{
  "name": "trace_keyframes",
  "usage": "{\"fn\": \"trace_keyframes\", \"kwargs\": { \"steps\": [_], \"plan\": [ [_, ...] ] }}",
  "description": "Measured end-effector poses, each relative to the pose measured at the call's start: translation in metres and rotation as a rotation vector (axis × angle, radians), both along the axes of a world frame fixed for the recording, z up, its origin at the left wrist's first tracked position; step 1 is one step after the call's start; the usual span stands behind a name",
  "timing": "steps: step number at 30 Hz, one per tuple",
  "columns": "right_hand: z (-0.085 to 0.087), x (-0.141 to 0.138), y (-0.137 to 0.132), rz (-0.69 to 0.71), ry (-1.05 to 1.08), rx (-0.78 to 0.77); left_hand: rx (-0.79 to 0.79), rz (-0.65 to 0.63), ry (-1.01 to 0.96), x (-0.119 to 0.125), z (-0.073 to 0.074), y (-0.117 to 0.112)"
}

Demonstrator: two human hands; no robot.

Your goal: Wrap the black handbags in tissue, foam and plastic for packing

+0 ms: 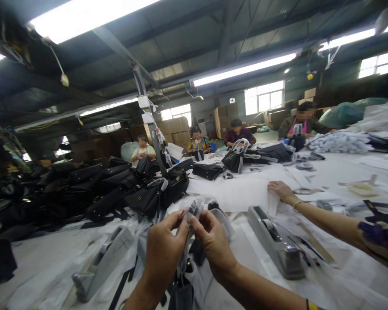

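My left hand (166, 241) and my right hand (215, 247) meet in the middle of the view, thumbs and fingertips pinched together. Between them is a bag handle (194, 208) wrapped in clear plastic film, its wrapped strap running down between my wrists. Below lies a black bag (184, 296), partly hidden by my forearms. A grey tape dispenser (105, 258) stands to the left of my left hand. Another grey tape dispenser (276, 245) is to the right of my right hand.
A co-worker's hand (281, 191) reaches from the right onto white sheets (229, 193). Black bags (100, 185) are heaped at the left. Several people sit across the table. White wrapped pieces (341, 141) lie piled at the far right. A metal post (153, 129) rises behind the bags.
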State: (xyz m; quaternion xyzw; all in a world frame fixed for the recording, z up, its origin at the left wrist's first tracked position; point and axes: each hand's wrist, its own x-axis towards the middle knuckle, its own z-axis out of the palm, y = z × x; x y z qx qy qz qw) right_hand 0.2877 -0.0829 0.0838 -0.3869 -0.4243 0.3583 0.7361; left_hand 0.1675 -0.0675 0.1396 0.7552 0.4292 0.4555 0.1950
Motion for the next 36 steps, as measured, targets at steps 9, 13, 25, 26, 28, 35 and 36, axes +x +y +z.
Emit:
{"fn": "trace_keyframes", "kwargs": {
  "steps": [9,13,25,26,28,35,36],
  "plan": [
    [0.002,-0.001,-0.003,0.101,0.101,0.001,-0.012,0.026,-0.060,-0.001,-0.004,-0.002],
    [0.006,0.002,-0.006,0.131,0.104,-0.028,-0.157,-0.066,-0.178,-0.002,-0.001,-0.001],
    [0.001,0.004,-0.005,0.230,0.141,-0.021,-0.334,-0.234,-0.410,-0.013,-0.011,0.010],
    [0.001,0.004,-0.005,0.230,0.144,-0.019,-0.321,-0.228,-0.403,-0.013,-0.011,0.010],
    [0.000,0.004,-0.005,0.237,0.150,-0.015,-0.312,-0.227,-0.398,-0.012,-0.011,0.010],
    [-0.006,0.005,-0.005,0.233,0.131,-0.042,-0.399,-0.279,-0.441,-0.015,-0.007,0.010],
    [-0.006,0.006,-0.005,0.239,0.134,-0.042,-0.413,-0.287,-0.453,-0.015,-0.007,0.010]
  ]
}}
